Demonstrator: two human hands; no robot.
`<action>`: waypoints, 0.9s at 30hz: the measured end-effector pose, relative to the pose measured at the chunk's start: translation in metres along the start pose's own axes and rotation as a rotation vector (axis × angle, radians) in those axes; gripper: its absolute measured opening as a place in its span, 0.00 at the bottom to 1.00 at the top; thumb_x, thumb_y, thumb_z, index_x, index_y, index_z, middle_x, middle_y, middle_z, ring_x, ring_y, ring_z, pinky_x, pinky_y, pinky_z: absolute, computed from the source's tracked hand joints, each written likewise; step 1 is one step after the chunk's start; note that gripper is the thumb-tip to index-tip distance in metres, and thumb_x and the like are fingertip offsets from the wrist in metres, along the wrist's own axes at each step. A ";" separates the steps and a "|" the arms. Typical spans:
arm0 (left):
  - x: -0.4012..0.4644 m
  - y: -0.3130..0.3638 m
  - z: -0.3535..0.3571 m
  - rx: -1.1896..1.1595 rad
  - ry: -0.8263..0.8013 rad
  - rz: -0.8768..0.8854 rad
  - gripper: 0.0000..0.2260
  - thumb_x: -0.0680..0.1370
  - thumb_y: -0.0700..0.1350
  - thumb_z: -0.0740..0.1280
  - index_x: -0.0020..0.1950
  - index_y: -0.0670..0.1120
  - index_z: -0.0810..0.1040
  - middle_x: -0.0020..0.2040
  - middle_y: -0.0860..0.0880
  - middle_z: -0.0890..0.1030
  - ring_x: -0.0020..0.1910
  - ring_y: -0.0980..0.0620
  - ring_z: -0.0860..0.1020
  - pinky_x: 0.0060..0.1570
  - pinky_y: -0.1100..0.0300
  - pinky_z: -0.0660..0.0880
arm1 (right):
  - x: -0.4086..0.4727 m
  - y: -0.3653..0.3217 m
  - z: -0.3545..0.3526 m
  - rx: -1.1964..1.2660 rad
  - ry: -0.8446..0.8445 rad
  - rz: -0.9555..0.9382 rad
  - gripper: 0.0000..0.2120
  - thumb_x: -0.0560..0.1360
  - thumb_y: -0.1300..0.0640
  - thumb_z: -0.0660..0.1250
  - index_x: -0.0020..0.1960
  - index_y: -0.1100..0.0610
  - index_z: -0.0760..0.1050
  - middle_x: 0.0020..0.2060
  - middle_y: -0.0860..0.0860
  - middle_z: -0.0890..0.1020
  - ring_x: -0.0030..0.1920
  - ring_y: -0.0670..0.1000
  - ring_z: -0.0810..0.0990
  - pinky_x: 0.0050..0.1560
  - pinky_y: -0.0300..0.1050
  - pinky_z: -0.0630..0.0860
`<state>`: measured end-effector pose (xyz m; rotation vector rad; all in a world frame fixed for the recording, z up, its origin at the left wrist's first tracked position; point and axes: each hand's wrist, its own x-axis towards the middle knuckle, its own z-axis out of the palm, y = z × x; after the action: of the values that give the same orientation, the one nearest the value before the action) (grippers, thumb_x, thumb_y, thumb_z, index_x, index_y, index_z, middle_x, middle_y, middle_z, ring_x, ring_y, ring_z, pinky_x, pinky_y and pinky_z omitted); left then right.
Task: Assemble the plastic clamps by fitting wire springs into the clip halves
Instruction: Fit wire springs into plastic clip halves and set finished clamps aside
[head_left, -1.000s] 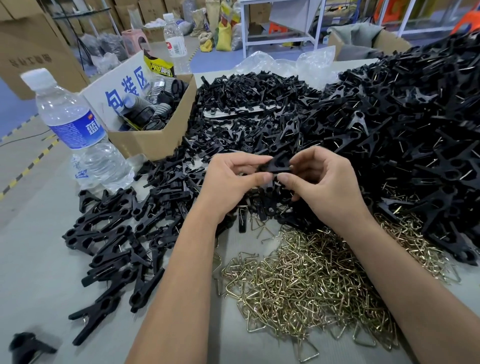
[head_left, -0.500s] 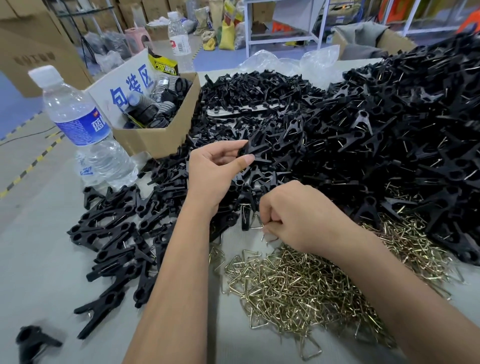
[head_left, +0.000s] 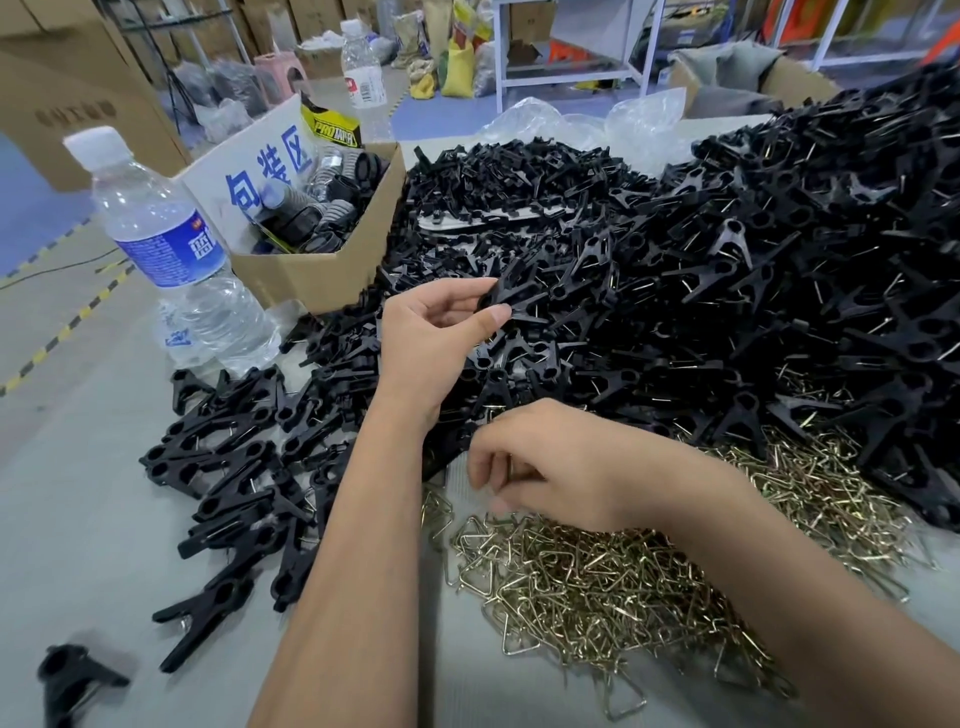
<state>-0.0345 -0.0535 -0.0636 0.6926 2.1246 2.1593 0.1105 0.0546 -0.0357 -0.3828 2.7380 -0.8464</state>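
Observation:
My left hand (head_left: 436, 338) pinches a black plastic clamp (head_left: 511, 293) between thumb and fingers, lifted above the big heap of black clamps (head_left: 727, 291). Lower down, my right hand (head_left: 561, 467) hovers with curled fingers over the near edge of the pile of brass-coloured wire springs (head_left: 623, 577). A thin wire seems to sit between its fingertips, but blur hides the detail. To the left, several black clamps (head_left: 234, 488) lie spread on the grey table.
A clear water bottle (head_left: 171, 254) stands at the left. Behind it sits an open cardboard box (head_left: 322, 270) with tape rolls and a white sign. A lone black clamp (head_left: 72, 675) lies at the near left corner. Clear plastic bags (head_left: 587, 124) lie behind the heap.
The hands have parted: my left hand kept the black clamp up over the heap, while my right hand dropped down and back to the wire spring pile.

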 end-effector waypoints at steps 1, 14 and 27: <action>0.000 0.000 0.000 -0.002 0.001 -0.002 0.11 0.67 0.46 0.81 0.46 0.57 0.89 0.40 0.52 0.84 0.43 0.51 0.78 0.50 0.54 0.83 | -0.001 0.001 0.000 -0.015 -0.025 -0.012 0.09 0.76 0.54 0.76 0.54 0.49 0.80 0.47 0.41 0.78 0.44 0.34 0.75 0.44 0.30 0.71; 0.000 0.001 -0.001 0.018 -0.021 -0.002 0.12 0.68 0.42 0.82 0.47 0.56 0.89 0.41 0.54 0.86 0.44 0.54 0.80 0.50 0.56 0.82 | -0.015 0.028 -0.017 0.510 0.323 -0.007 0.06 0.75 0.53 0.78 0.40 0.51 0.86 0.28 0.45 0.79 0.28 0.43 0.70 0.30 0.35 0.67; -0.006 0.008 0.005 -0.006 -0.102 -0.035 0.13 0.70 0.36 0.81 0.51 0.49 0.88 0.44 0.45 0.85 0.44 0.50 0.79 0.51 0.55 0.82 | -0.014 0.053 -0.011 1.051 0.738 0.064 0.12 0.78 0.68 0.71 0.58 0.56 0.85 0.40 0.60 0.87 0.35 0.53 0.83 0.32 0.40 0.80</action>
<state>-0.0254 -0.0508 -0.0583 0.7419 2.0638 2.0650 0.1107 0.1072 -0.0552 0.2932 2.2875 -2.5575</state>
